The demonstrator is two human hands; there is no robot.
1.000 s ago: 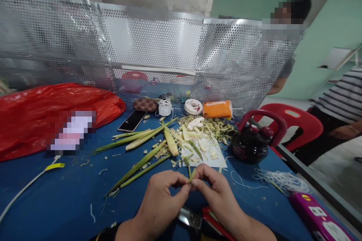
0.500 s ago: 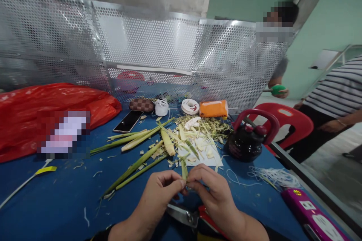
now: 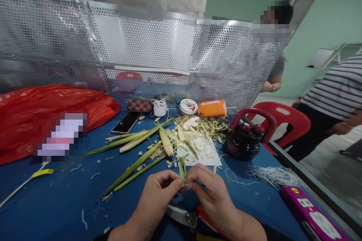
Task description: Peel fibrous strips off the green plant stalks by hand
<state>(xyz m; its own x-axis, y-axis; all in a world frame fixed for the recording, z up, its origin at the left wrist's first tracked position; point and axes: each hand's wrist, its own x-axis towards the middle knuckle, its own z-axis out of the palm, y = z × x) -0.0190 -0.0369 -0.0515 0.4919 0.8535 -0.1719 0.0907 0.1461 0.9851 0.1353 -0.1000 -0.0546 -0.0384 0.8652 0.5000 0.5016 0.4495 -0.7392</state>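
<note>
Two bare hands pinch a slender, pale-green piece of plant [image 3: 181, 168].
In the head view, the left hand [image 3: 157, 194] and the right hand [image 3: 213, 194] close thumb and fingertips around its lower end, over the blue tabletop [image 3: 56, 207], near the white paper sheet [image 3: 214, 157]. Good handling probably calls for a light pinch, fingertips kept close together, so the thin fibres bend rather than tear.

Your left hand [image 3: 157, 194] and right hand [image 3: 210, 192] meet in front of you, fingertips [image 3: 179, 183] close together. Each thumb presses toward its forefinger in a pinch, knuckles bent. Your wrists [image 3: 233, 214] angle inward above bare, spread forearms [image 3: 251, 229].
</note>
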